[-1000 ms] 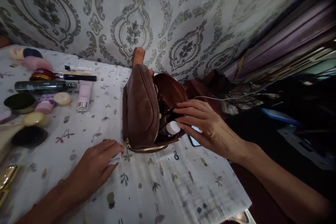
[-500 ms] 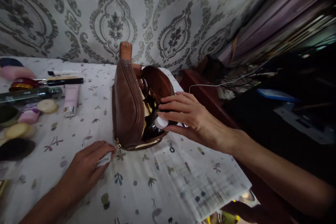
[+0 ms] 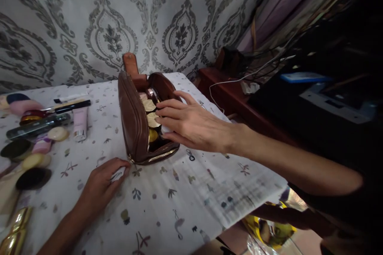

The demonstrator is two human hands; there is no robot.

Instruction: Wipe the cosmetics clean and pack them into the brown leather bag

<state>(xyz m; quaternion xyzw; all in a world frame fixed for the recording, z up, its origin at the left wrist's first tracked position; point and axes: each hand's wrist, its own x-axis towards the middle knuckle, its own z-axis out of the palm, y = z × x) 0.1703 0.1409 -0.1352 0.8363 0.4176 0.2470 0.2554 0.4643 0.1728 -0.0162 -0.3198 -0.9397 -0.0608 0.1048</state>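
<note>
A brown makeup bag (image 3: 131,123) stands unzipped on the cloth-covered table, its tan snap strap (image 3: 130,63) sticking up at the back. Inside it are several gold-topped containers (image 3: 153,119) and a dark bottle with a shiny cap (image 3: 152,92). My right hand (image 3: 185,121) reaches into the bag's opening from the right, fingers closed round a white-capped bottle (image 3: 166,128), mostly hidden by the fingers. Beside the bag's front left corner, my left hand (image 3: 104,177) rests on the table, closed on a crumpled white tissue (image 3: 117,174).
Left of the bag lie a pink tube (image 3: 80,121), a dark cylindrical bottle (image 3: 38,126), several brushes and sponges, and a round black item (image 3: 33,178). A gold tube (image 3: 18,227) lies near left. Past the table's right edge are a dark red surface (image 3: 221,95) and a white cable (image 3: 239,81).
My right hand has moved further over the bag's contents and now covers most of the white-capped bottle. The view has shifted slightly. My left hand stays by the bag's corner with the tissue.
</note>
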